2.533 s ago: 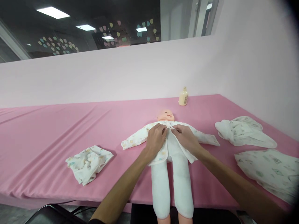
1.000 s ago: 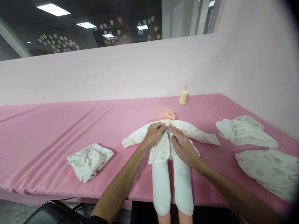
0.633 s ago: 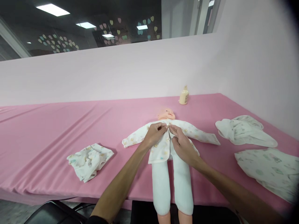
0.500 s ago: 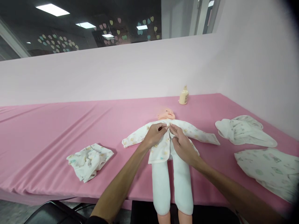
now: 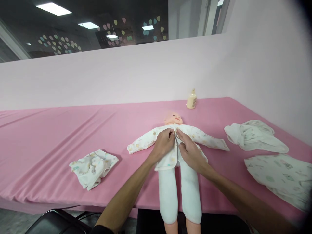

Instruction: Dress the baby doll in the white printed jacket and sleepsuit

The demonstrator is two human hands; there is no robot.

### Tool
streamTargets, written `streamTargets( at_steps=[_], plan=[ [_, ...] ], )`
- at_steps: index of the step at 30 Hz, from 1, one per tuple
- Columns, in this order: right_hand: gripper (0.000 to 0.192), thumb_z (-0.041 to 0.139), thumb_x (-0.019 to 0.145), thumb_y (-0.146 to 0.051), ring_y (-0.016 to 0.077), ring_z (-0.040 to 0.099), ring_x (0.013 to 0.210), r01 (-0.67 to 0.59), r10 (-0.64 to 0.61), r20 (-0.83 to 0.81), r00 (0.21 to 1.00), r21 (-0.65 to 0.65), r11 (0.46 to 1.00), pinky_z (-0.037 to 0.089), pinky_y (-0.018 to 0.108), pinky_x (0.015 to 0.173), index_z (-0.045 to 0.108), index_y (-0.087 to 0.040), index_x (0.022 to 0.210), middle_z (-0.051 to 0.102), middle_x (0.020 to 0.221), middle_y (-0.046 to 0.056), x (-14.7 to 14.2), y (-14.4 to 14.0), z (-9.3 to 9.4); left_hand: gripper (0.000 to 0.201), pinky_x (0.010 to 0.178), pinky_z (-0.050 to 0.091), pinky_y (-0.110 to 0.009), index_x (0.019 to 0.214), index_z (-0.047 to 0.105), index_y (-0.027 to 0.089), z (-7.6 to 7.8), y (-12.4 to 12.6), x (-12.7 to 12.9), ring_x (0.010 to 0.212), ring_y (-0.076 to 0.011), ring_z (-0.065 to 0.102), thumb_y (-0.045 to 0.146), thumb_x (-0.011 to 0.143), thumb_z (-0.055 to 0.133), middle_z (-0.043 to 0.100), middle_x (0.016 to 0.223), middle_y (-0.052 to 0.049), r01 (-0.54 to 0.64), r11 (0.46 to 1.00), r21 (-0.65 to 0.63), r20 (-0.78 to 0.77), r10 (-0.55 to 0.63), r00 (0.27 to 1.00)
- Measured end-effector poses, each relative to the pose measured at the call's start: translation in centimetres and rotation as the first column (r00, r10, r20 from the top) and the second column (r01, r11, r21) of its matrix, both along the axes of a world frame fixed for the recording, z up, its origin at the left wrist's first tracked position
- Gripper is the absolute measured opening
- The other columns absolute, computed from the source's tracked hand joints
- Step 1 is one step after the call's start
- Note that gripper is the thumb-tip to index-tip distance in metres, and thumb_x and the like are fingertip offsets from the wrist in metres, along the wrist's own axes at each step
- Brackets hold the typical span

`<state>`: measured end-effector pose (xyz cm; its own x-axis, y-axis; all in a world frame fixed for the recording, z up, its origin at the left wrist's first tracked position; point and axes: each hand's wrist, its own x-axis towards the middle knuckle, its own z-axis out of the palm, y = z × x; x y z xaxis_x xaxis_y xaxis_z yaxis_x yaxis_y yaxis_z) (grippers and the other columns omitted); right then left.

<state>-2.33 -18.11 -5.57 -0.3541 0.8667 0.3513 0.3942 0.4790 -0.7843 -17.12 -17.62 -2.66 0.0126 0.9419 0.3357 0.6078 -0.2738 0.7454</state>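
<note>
A baby doll (image 5: pixel 175 119) lies on its back, its legs reaching past the table's front edge. It wears a white printed baby jacket (image 5: pixel 168 160) with both sleeves spread wide; below the chest the two front edges hang apart. My left hand (image 5: pixel 164 142) is closed at the upper front opening, fingertips pinching the jacket's edge. Opposite it, my right hand (image 5: pixel 191 150) has thumb and fingers at the other front edge, closed on the cloth near the collar. The fingertips of both hands almost meet, and they hide whatever fastening lies between them.
Pink cloth covers the table (image 5: pixel 97 130). A crumpled printed baby garment (image 5: pixel 94 168) lies at left. On the right are a white bundled cloth (image 5: pixel 255 136) and a printed cloth (image 5: pixel 280 178). A cream pump bottle (image 5: pixel 191 100) stands behind the doll. A black chair (image 5: pixel 58 222) is at lower left.
My left hand has turned slightly and its fingers have curled in closer at the jacket front. My right hand has barely shifted. The doll and surrounding cloths stay in place.
</note>
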Motion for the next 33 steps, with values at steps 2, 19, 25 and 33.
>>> streamTargets(
  at_steps=[2,19,25,33],
  plan=[
    [0.063,0.037,0.088,-0.015,0.0206,0.04,0.141,0.026,-0.028,0.03,0.999,0.048,0.999,0.036,0.044,0.117,0.037,-0.023,0.151,0.046,0.15,0.006,-0.1,-0.1,0.3,0.026,0.062,0.033,-0.028,0.075,0.05,0.019,-0.2,0.1,0.1,0.066,-0.0136,0.046,0.026,0.097,0.037,0.054,0.07,0.001,-0.007,1.0,0.02,-0.021,0.007,1.0],
    [0.053,0.042,0.091,-0.023,0.0245,0.04,0.139,0.099,-0.109,0.037,0.993,0.199,0.975,0.033,0.05,0.116,0.047,-0.018,0.144,0.049,0.148,0.01,-0.1,0.9,0.1,0.029,0.064,0.035,-0.028,0.077,0.048,0.019,-0.7,0.7,0.3,0.07,-0.0144,0.048,0.033,0.1,0.036,0.054,0.074,0.0,-0.024,1.0,-0.004,0.047,0.024,0.999],
    [0.055,0.042,0.09,-0.019,0.0234,0.038,0.141,0.019,-0.031,0.067,0.997,0.178,0.984,0.032,0.049,0.118,0.047,-0.021,0.145,0.048,0.15,0.007,0.1,0.4,0.3,0.026,0.068,0.038,-0.028,0.082,0.053,0.018,-0.6,0.8,0.1,0.074,-0.0141,0.052,0.033,0.098,0.04,0.058,0.079,-0.001,-0.019,0.999,-0.037,0.125,0.023,0.992],
    [0.053,0.047,0.091,-0.025,0.0238,0.03,0.146,-0.028,0.026,0.031,0.999,0.057,0.998,0.023,0.051,0.121,0.05,-0.025,0.144,0.041,0.154,0.003,0.9,0.6,0.0,0.028,0.066,0.038,-0.025,0.081,0.059,0.015,-0.4,0.5,-0.2,0.07,-0.0122,0.05,0.037,0.094,0.047,0.058,0.075,0.0,0.014,0.994,-0.111,0.285,0.019,0.958]
  ],
)
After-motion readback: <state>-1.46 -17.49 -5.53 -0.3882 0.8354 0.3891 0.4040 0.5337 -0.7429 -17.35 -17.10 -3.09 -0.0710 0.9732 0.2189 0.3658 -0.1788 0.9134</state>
